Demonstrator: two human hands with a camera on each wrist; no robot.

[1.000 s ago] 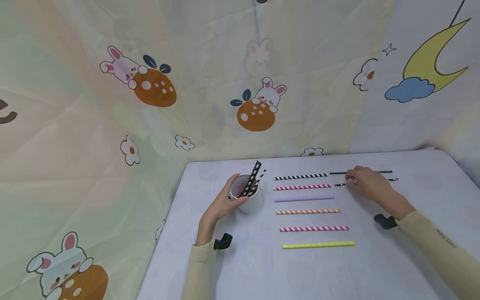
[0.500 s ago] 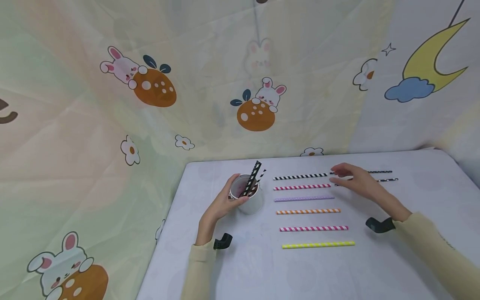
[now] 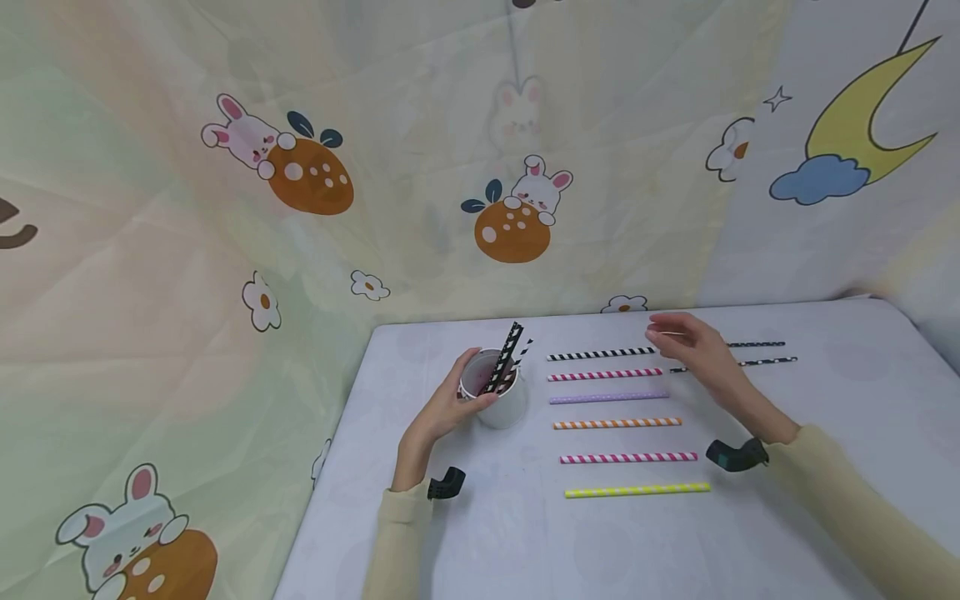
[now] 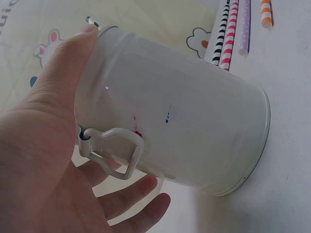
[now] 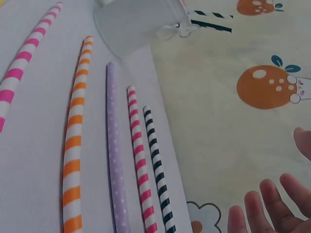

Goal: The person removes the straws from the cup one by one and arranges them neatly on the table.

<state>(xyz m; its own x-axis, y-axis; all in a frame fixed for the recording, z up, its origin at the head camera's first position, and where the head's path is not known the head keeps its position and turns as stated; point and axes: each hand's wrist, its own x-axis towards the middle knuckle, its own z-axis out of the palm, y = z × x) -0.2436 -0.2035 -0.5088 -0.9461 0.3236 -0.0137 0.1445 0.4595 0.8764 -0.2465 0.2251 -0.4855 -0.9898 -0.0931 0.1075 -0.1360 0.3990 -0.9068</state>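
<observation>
My left hand [image 3: 442,408] grips a white metal pail [image 4: 170,107] near its rim, thumb and fingers on either side. The wire loop [image 4: 131,138] on the pail's side faces the palm in the left wrist view. Black-and-white paper straws [image 3: 504,354] stick up out of the pail, leaning right. My right hand [image 3: 697,346] hovers with fingers loosely bent and apart, near the right end of the black-striped straw [image 3: 600,354]. Nothing is between its fingers [image 5: 267,194] in the right wrist view. Under it, two black patterned straws [image 3: 757,343] are partly hidden.
Below the black-striped straw lie a red-striped [image 3: 603,375], a purple dotted [image 3: 607,398], an orange-striped [image 3: 617,423], a pink-striped [image 3: 628,457] and a yellow straw [image 3: 637,490]. A printed curtain [image 3: 420,167] stands behind the white table [image 3: 525,542].
My right hand has moved left and slightly up, from over the black patterned straws to near the end of the black-striped one. The left hand and pail have stayed in place.
</observation>
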